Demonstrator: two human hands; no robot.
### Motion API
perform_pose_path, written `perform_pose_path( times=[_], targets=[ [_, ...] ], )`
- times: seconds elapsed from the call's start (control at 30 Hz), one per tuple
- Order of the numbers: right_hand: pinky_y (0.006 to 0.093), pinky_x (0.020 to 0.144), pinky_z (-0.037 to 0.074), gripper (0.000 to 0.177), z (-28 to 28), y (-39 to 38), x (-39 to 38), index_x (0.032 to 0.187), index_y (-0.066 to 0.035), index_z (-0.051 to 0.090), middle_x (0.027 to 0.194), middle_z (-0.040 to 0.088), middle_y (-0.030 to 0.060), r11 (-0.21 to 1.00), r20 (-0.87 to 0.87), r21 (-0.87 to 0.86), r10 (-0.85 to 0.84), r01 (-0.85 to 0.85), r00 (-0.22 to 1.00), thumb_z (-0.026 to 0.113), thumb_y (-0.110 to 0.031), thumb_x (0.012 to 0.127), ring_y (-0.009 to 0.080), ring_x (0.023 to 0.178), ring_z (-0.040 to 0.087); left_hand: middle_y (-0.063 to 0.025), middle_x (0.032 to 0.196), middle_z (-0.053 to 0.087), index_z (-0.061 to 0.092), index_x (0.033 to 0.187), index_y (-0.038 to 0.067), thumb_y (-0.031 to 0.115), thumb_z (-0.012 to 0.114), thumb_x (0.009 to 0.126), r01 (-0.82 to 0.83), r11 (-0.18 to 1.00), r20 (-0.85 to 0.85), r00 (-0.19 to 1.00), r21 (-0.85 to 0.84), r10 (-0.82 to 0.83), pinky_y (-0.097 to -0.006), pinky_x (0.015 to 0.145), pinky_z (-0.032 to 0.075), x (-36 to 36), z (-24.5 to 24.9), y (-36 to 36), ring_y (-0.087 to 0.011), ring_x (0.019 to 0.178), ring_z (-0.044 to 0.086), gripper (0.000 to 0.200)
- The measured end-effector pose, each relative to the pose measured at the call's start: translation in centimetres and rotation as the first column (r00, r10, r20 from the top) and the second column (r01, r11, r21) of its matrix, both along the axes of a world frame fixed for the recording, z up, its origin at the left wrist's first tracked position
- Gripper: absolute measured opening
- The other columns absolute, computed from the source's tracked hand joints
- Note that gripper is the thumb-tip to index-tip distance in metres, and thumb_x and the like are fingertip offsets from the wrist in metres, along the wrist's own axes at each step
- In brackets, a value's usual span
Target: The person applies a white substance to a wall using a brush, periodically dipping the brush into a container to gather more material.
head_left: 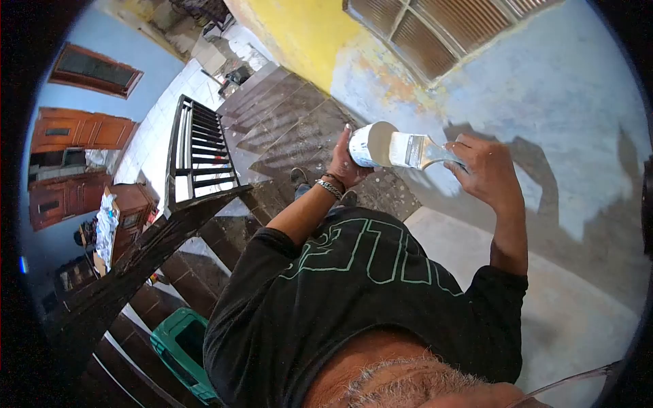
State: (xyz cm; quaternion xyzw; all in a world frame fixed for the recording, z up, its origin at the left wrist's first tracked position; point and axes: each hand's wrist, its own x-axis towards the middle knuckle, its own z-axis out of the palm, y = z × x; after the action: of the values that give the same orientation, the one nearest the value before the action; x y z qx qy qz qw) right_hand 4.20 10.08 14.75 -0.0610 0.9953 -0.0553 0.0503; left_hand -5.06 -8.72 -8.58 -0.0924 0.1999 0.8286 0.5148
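My left hand (pixel 348 163) is wrapped round a white tub (pixel 364 144) with blue print, held tilted in front of my chest. In my right hand (pixel 479 166) is the handle of a wide paintbrush (pixel 413 149), gripped between thumb and fingers. The brush lies level, its pale, coated bristles at the tub's open mouth. What the tub holds inside is hard to make out. Beyond my right hand stands the patchy blue-grey wall (pixel 530 88).
A dark railing (pixel 204 146) and its wooden beam (pixel 129 268) run along my left. A green plastic container (pixel 180 347) is at the lower left. Dark floor tiles (pixel 286 129) lie ahead. A barred window (pixel 442 30) is set in the wall.
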Motion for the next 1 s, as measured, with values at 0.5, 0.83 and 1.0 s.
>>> perform_pose_path(
  times=[0.5,0.83,1.0],
  targets=[
    [0.0376,0.060,0.046,0.019,-1.2,-2.6,-2.2,0.081,-0.006,0.061,0.072,0.055,0.0090,0.985,0.133,0.157,0.049,-0.069,0.990,0.068,-0.020,0.070,0.0278,0.069,0.058,-0.0064,0.102,0.063,0.052,0.117,0.012,0.060,0.039,0.084,-0.021,0.998,-0.008,1.000,-0.057,0.020,-0.0401,0.069,0.053,0.6,0.0,-0.5,-0.0225,0.087,0.063,0.060],
    [0.0365,0.065,0.047,0.023,0.3,-0.9,0.1,0.090,-0.006,0.062,0.081,0.058,0.0081,1.000,-0.022,-0.008,-0.030,0.030,0.999,0.066,-0.020,0.072,0.0257,0.075,0.059,-0.0076,0.104,0.062,0.050,0.119,0.010,0.058,0.037,0.086,-0.021,0.999,0.042,0.999,-0.044,0.023,-0.0438,0.068,0.052,0.3,0.6,-0.5,-0.0251,0.088,0.062,0.059],
    [0.0373,0.064,0.046,0.026,0.2,-0.7,1.5,0.095,-0.006,0.061,0.085,0.058,0.0086,0.993,-0.028,-0.074,-0.089,0.087,0.996,0.065,-0.015,0.071,0.0273,0.075,0.058,-0.0089,0.107,0.060,0.049,0.120,0.011,0.057,0.035,0.086,-0.050,0.998,0.034,0.998,0.025,0.049,-0.0444,0.066,0.052,0.1,0.2,0.0,-0.0274,0.090,0.061,0.059]
  ],
)
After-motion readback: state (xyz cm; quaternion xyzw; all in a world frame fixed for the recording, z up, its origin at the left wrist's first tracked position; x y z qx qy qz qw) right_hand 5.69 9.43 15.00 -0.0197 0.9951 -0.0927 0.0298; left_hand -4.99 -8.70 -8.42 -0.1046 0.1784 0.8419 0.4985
